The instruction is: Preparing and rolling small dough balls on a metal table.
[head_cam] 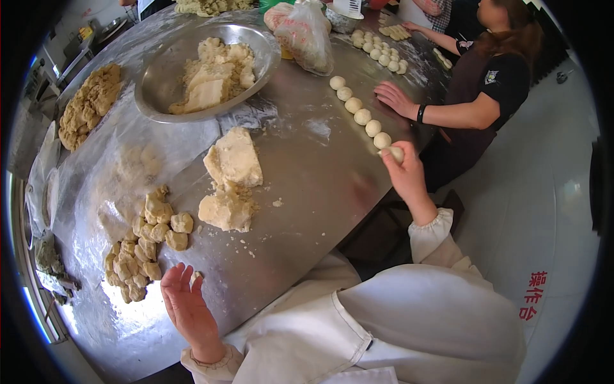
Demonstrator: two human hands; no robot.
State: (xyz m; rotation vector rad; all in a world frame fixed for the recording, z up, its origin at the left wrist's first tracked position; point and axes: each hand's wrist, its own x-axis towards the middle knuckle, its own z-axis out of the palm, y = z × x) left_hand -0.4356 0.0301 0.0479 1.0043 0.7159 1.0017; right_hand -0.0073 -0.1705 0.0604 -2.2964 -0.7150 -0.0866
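Note:
My right hand (408,173) holds a pale dough ball (395,153) between thumb and fingers, at the near end of a row of round dough balls (362,117) on the metal table (307,192). At the lower left, my left hand (187,305) has its fingers raised and slightly apart, with no object visibly gripped. Just beside its fingertips shows a small bit of dough (197,276), partly hidden. Beyond that hand lies a heap of cut yellowish dough pieces (127,264). Two crumbly pale lumps, a larger block (235,158) and a smaller one (228,210), rest mid-table among crumbs.
A wide steel bowl (160,79) holds more crumbly mixture. Left of it is a large dough mass (91,105); a tied plastic bag (307,41) stands behind. At right, a co-worker's hand (395,99) rests by the row. Further dough balls (379,52) lie beyond.

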